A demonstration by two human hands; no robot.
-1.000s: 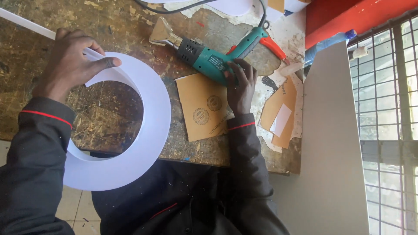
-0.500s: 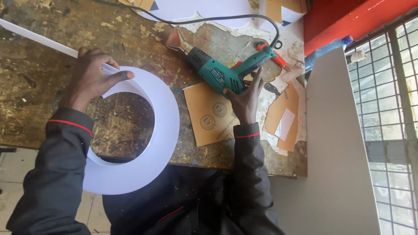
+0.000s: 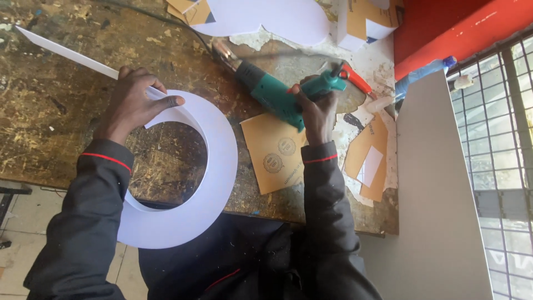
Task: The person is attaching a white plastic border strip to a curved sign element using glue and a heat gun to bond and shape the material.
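Observation:
My left hand (image 3: pixel 133 103) presses on a white ring-shaped board cut-out (image 3: pixel 214 183) that lies over the near edge of the worn wooden workbench (image 3: pixel 50 116). A long white strip (image 3: pixel 66 53) runs from under that hand toward the far left. My right hand (image 3: pixel 313 108) is wrapped around the handle of a teal heat gun (image 3: pixel 272 91) with a metal nozzle pointing left and a black cord trailing off. The gun is just above a brown sandpaper sheet (image 3: pixel 275 153).
A large white board cut-out (image 3: pixel 272 19) and a cardboard box (image 3: pixel 366 19) lie at the far side. Brown paper scraps (image 3: pixel 369 158) lie at the right. A tall white panel (image 3: pixel 436 194) leans at the bench's right end, beside a barred window (image 3: pixel 499 139).
My right hand has closed around the heat gun's handle and lifted it, swinging it further from me. My left hand stays on the ring. The camera view has shifted slightly.

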